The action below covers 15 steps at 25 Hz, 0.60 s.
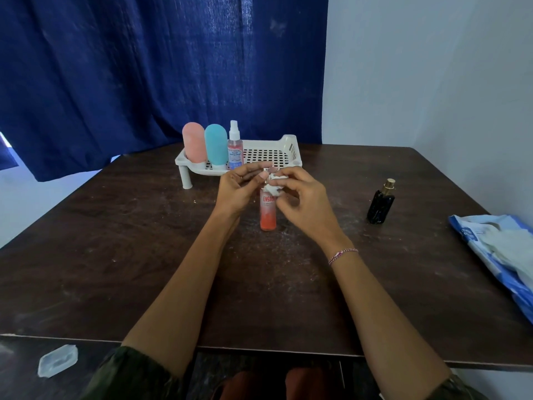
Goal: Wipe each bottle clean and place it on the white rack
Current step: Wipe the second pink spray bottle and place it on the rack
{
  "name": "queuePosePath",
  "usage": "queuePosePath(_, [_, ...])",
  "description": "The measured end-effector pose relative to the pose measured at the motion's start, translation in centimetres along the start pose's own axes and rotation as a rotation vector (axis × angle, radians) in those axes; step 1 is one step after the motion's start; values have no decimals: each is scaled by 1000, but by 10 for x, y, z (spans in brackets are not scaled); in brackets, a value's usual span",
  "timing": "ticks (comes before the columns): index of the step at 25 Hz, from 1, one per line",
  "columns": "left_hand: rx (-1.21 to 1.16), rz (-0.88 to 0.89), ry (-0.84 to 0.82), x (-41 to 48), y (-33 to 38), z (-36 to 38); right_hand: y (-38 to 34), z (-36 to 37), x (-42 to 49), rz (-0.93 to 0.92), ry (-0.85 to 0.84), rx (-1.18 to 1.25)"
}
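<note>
A slim orange-red spray bottle point(268, 212) stands upright on the dark table point(144, 255). My left hand point(240, 189) pinches its top between thumb and fingers. Pressed against the bottle's neck is a crumpled white tissue point(276, 184), which my right hand point(300, 202) grips. The white perforated rack point(268, 154) stands behind at the table's far side; on its left part are a pink bottle point(194, 142), a teal bottle point(216, 147) and a clear pink spray bottle point(235, 147). A black perfume bottle point(381, 204) with a gold cap stands on the table to the right.
A blue and white pack of wipes point(501, 249) lies at the table's right edge. A small clear plastic lid point(57, 360) lies on the lower surface at bottom left. A blue curtain point(144, 67) hangs behind the table.
</note>
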<state>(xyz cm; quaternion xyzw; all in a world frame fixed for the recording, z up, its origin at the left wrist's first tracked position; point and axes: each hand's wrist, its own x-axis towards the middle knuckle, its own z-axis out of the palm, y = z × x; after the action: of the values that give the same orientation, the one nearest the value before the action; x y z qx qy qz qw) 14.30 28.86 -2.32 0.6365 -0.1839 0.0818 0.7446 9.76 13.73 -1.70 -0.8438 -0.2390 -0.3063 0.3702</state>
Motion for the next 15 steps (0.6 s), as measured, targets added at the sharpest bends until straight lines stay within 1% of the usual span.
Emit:
queuePosePath(4, [-35, -2, 42, 2, -2, -3, -1, 5, -1, -69, -8, -83])
queuePosePath(5, [-46, -13, 64, 2, -3, -4, 0, 6, 0, -67, -32, -80])
queuePosePath(8, [-66, -63, 155, 4, -6, -7, 0, 5, -1, 4, -211, 7])
queuePosePath(10, [-62, -80, 173, 3, -6, -7, -4, 4, -2, 37, -328, 18])
queuePosePath(11, [-60, -83, 173, 3, -5, -7, -6, 5, -2, 42, -353, 0])
queuePosePath(13, [-69, -84, 173, 2, -3, -5, -7, 7, -1, 3, -307, -92])
queuePosePath(15, [-99, -82, 158, 2, -1, -4, -5, 10, -2, -50, -179, -172])
